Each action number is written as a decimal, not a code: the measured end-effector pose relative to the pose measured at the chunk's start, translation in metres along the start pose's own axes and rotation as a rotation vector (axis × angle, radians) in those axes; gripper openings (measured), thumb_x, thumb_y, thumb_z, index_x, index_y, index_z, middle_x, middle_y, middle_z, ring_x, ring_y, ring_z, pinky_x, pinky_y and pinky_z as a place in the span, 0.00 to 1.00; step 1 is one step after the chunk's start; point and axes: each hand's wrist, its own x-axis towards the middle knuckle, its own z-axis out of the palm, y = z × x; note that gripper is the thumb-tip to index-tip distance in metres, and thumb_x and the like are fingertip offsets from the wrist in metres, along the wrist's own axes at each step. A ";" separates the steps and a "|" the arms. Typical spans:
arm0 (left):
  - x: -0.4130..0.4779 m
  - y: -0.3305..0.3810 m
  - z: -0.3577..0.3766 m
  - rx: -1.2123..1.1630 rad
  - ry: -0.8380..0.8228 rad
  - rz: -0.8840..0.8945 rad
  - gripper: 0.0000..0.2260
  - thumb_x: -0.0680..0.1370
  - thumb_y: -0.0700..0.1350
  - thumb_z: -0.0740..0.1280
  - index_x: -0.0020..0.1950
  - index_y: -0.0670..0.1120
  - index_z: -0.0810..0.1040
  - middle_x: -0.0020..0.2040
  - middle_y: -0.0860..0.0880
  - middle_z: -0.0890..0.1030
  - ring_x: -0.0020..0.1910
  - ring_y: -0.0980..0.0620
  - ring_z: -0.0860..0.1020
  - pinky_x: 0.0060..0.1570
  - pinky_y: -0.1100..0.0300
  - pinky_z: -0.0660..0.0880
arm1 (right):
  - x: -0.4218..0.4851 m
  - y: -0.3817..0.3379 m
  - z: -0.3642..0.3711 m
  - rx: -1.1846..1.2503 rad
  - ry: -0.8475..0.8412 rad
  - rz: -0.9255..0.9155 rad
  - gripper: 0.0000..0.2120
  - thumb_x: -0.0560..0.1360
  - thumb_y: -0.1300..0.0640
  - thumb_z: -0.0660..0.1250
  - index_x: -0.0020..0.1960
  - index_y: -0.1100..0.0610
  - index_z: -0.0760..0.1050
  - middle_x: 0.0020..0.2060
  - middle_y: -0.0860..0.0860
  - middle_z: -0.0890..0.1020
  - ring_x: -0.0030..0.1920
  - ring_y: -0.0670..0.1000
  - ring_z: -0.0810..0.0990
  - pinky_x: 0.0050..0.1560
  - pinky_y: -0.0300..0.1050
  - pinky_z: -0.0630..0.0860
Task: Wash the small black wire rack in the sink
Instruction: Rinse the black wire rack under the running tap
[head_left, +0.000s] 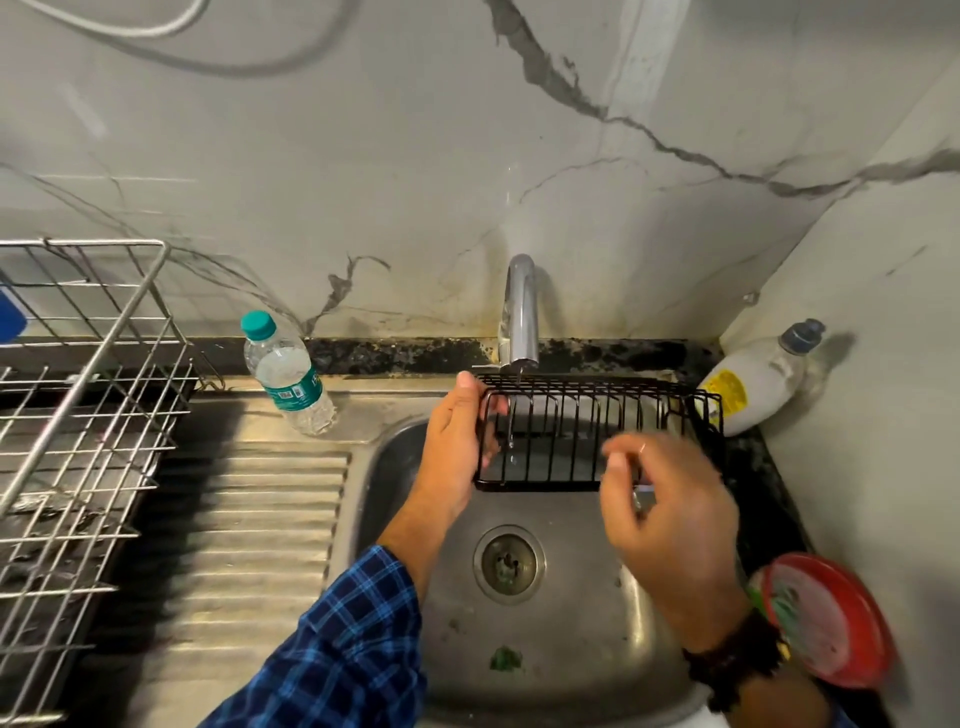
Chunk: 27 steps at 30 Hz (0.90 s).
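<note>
The small black wire rack (576, 434) hangs over the steel sink (571, 613), just under the chrome tap (521, 312). A thin trickle of water falls from the tap through the rack's left part. My left hand (457, 447) grips the rack's left end, thumb over the top wire. My right hand (670, 509) hovers at the rack's front right edge, blurred, with its fingers loosely curled. I cannot tell whether it touches the wires or holds anything.
A water bottle (288, 374) with a teal cap stands on the sink's left rim. A large metal dish rack (78, 415) fills the left draining board. A white detergent bottle (753, 379) leans in the right corner. A red-lidded tub (826, 618) sits at right.
</note>
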 end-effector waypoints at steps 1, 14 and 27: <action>-0.002 0.001 -0.001 -0.013 0.000 0.021 0.25 0.85 0.58 0.51 0.47 0.41 0.77 0.24 0.54 0.73 0.22 0.58 0.66 0.22 0.65 0.62 | 0.011 0.005 0.004 -0.093 0.044 0.026 0.11 0.78 0.53 0.63 0.51 0.57 0.80 0.48 0.52 0.81 0.50 0.50 0.78 0.52 0.47 0.74; -0.006 -0.007 -0.023 0.082 0.112 0.202 0.29 0.85 0.59 0.52 0.30 0.46 0.74 0.25 0.52 0.71 0.24 0.54 0.67 0.27 0.62 0.65 | 0.066 -0.017 0.050 -0.149 -0.783 -0.092 0.31 0.79 0.31 0.41 0.79 0.41 0.57 0.78 0.44 0.60 0.78 0.48 0.59 0.77 0.60 0.55; -0.010 -0.007 -0.062 0.314 0.083 0.359 0.23 0.85 0.55 0.53 0.49 0.45 0.83 0.37 0.54 0.85 0.34 0.60 0.81 0.34 0.66 0.76 | 0.075 0.067 0.051 0.439 -0.558 0.947 0.25 0.72 0.31 0.67 0.53 0.52 0.74 0.62 0.64 0.78 0.55 0.63 0.81 0.55 0.58 0.79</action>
